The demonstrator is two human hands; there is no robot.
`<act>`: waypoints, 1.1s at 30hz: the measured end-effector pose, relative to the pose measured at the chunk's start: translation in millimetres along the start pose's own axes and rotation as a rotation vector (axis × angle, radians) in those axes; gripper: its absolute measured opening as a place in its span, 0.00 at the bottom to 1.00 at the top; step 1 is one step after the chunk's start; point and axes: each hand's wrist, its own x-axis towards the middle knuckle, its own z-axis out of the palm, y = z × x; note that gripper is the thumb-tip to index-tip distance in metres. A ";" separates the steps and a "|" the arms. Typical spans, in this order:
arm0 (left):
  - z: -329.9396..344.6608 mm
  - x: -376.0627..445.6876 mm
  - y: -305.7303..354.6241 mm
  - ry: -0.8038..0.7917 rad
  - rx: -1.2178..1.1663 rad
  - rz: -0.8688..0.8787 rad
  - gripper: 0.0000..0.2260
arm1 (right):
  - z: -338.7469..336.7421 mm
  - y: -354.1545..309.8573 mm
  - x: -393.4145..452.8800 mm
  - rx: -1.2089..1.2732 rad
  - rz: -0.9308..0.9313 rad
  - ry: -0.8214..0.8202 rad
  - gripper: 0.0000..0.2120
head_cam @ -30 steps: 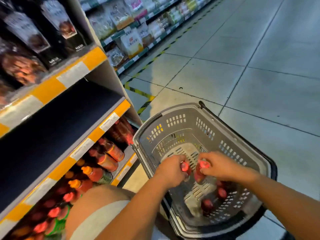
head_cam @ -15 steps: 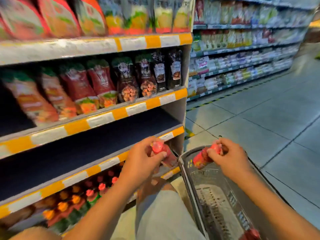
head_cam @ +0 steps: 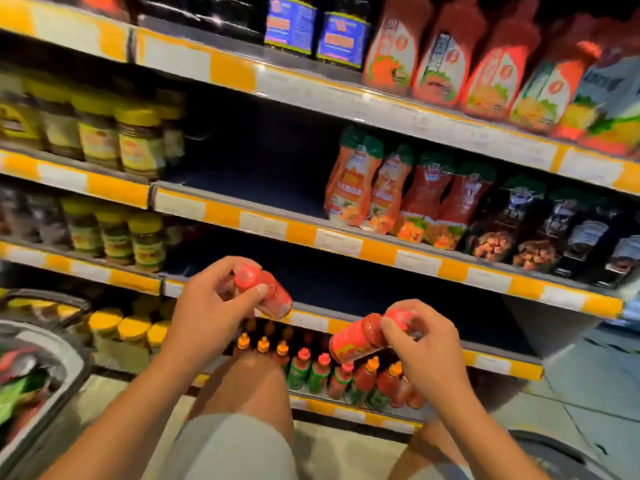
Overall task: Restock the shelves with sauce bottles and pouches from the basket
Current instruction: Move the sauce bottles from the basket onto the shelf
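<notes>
Since the previous frame both hands have risen from beside the basket to the front of the shelving, and the view now faces the shelves squarely. The left hand (head_cam: 211, 299) grips a red sauce bottle (head_cam: 265, 289) near its cap, fingers curled around it, bottle tilted. The right hand (head_cam: 420, 344) pinches a second red bottle (head_cam: 356, 336) at its neck, body angled down-left. Both bottles are held in front of the dark shelf level (head_cam: 346, 282), above the bottom row of bottles (head_cam: 322, 368).
</notes>
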 end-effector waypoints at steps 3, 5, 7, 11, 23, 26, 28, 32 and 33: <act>-41.9 -7.1 -29.6 0.137 0.038 -0.046 0.11 | 49.2 -7.0 13.9 0.007 -0.009 -0.115 0.06; -64.4 -13.4 -49.9 0.209 0.092 -0.107 0.11 | 80.9 -10.3 18.2 0.000 -0.020 -0.191 0.07; -82.9 -19.5 -70.2 0.255 0.137 -0.167 0.11 | 110.8 -12.9 20.4 -0.015 -0.051 -0.252 0.09; -99.8 -32.1 -110.7 0.366 0.222 -0.269 0.10 | 163.6 -13.0 26.0 -0.013 -0.090 -0.357 0.09; -91.3 -39.8 -216.2 0.426 0.216 -0.489 0.10 | 304.2 22.1 35.3 -0.118 -0.178 -0.655 0.16; -88.0 -35.7 -240.5 0.427 0.218 -0.513 0.08 | 333.3 32.2 36.2 -0.107 -0.208 -0.721 0.18; -84.7 -31.5 -255.7 0.412 0.209 -0.522 0.07 | 351.2 36.5 37.1 -0.117 -0.264 -0.742 0.20; -75.9 -18.5 -283.7 0.394 0.248 -0.534 0.08 | 382.6 41.9 40.9 -0.200 -0.290 -0.761 0.23; -73.7 -14.5 -291.4 0.380 0.246 -0.537 0.08 | 389.9 47.1 42.5 -0.210 -0.288 -0.764 0.21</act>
